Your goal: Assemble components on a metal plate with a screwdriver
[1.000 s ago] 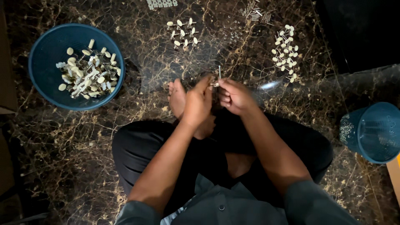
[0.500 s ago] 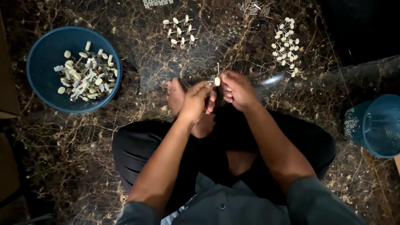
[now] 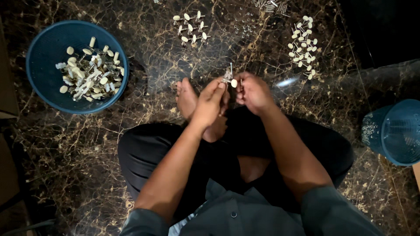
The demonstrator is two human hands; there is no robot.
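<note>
I sit cross-legged on a dark marbled floor. My left hand (image 3: pixel 209 104) and my right hand (image 3: pixel 253 91) meet in front of me, both pinching one small metal peg with a cream round knob (image 3: pixel 231 79). A thin metal shaft sticks up from it. A bare foot lies just left of my left hand. Ahead on the floor lie two groups of similar cream-knobbed pegs, a small one (image 3: pixel 190 27) at centre and a larger one (image 3: pixel 302 44) to the right.
A blue round basket (image 3: pixel 43 52) at the left holds several cream-knobbed pegs in a heap. A second blue basket (image 3: pixel 393 131) lies at the right edge. Small metal parts (image 3: pixel 269 5) are scattered at the top. A brown edge shows at far left.
Both hands have stayed together on the small peg, shifting only slightly. The cream knob now shows between the fingertips.
</note>
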